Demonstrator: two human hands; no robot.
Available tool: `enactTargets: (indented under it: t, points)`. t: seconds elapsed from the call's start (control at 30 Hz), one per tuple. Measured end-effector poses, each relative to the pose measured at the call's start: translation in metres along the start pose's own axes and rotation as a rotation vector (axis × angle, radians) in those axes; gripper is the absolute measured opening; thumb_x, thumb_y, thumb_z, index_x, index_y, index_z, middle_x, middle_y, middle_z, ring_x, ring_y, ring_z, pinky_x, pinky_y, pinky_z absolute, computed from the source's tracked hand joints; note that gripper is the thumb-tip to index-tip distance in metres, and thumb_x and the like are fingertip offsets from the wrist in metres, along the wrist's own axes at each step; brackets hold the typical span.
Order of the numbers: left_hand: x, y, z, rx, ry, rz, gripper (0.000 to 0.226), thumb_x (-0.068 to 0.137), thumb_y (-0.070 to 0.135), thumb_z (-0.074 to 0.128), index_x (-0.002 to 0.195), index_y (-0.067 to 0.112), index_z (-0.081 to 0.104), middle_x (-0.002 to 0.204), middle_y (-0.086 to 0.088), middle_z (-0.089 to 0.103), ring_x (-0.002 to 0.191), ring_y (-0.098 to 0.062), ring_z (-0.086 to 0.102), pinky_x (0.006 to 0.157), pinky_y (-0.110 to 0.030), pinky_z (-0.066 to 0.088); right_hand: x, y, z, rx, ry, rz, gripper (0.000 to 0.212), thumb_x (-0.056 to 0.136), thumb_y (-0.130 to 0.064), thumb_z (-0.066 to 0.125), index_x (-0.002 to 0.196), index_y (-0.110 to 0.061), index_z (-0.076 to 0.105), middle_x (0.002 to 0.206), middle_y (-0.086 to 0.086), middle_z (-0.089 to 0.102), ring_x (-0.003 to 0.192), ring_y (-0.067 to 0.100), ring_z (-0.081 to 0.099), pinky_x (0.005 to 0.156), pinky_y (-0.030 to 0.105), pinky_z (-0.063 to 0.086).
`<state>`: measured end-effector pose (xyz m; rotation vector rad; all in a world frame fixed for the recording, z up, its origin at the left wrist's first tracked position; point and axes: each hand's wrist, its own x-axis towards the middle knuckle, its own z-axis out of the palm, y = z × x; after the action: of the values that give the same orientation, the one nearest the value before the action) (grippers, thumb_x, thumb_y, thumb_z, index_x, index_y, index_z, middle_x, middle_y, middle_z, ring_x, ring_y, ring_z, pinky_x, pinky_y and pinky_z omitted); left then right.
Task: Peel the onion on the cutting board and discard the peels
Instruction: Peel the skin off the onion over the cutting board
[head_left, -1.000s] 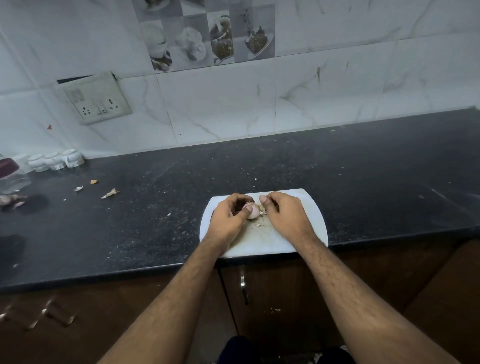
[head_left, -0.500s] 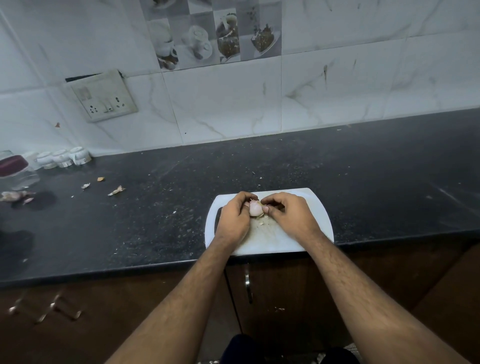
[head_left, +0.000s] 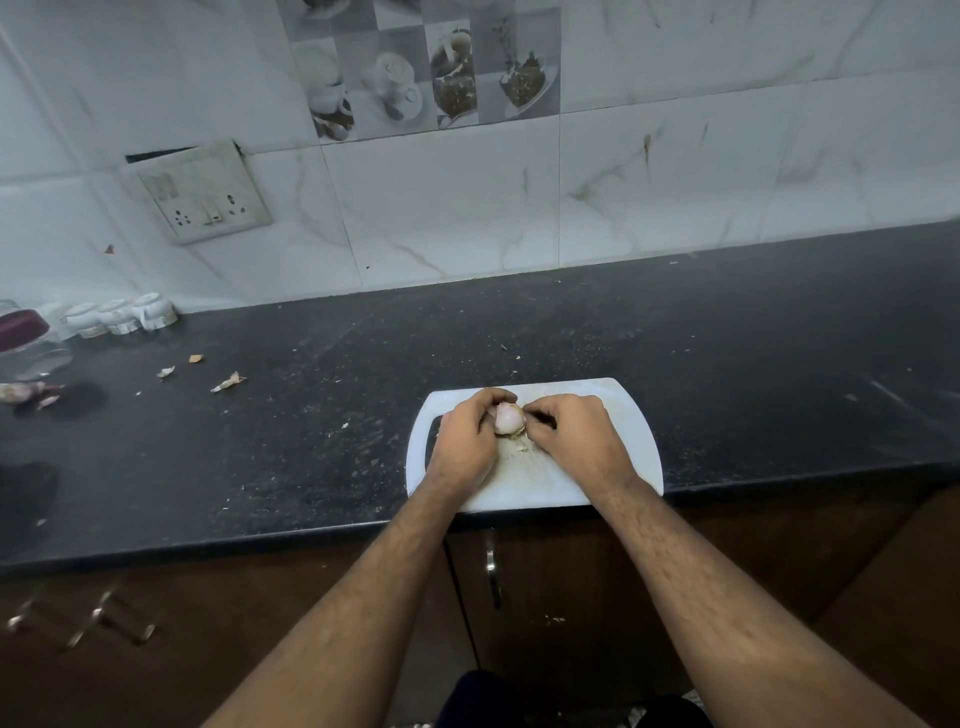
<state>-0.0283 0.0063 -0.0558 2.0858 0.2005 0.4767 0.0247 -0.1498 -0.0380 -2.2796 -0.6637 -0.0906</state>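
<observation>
A small pale pink onion (head_left: 508, 419) sits between both hands over the white cutting board (head_left: 631, 436) at the counter's front edge. My left hand (head_left: 465, 441) wraps around its left side and holds it. My right hand (head_left: 574, 435) presses against its right side, fingertips pinched at the skin. Small bits of peel (head_left: 517, 446) lie on the board just below the onion. Most of the onion is hidden by my fingers.
The black counter (head_left: 727, 338) carries loose peel scraps (head_left: 227, 382) at the left. A glass jar with a dark red lid (head_left: 28, 343), small white cups (head_left: 122, 316) and another onion piece (head_left: 23, 391) stand at far left. A cabinet handle (head_left: 492, 571) hangs below.
The onion has been turned in my hands so more of its pale side faces up. Both hands have drawn closer around it. The camera has tilted slightly.
</observation>
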Motion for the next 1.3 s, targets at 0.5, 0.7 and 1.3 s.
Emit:
enactTargets:
  t: [0.5,0.7,1.3]
  points:
    - [-0.001,0.002,0.0,-0.023,-0.009,0.003,0.032,0.107,0.009,0.044,0.121,0.023,0.07,0.116,0.011,0.074,0.11,-0.004,0.066,0.091,-0.014,0.047,-0.001,-0.007,-0.005,-0.043,0.018,0.043,0.014,0.093,-0.019,0.067,0.103,-0.015,0.077,0.089,-0.003,0.076,0.082,0.011,0.068,0.074,0.027,0.054]
    - [-0.001,0.003,0.0,-0.054,-0.011,-0.007,0.042,0.098,-0.004,0.042,0.108,0.024,0.072,0.108,0.011,0.076,0.109,-0.006,0.068,0.096,-0.021,0.051,0.003,0.0,-0.003,0.006,0.059,0.108,0.014,0.092,-0.019,0.067,0.101,-0.016,0.077,0.089,-0.004,0.076,0.084,0.013,0.069,0.078,0.032,0.056]
    - [-0.002,0.002,0.0,-0.046,0.029,0.007,0.027,0.104,0.005,0.044,0.111,0.02,0.065,0.104,0.009,0.073,0.098,-0.002,0.065,0.08,-0.011,0.046,0.004,0.008,-0.001,0.211,0.046,-0.084,0.012,0.093,-0.024,0.072,0.105,-0.023,0.075,0.097,-0.014,0.071,0.089,0.001,0.064,0.08,0.02,0.05]
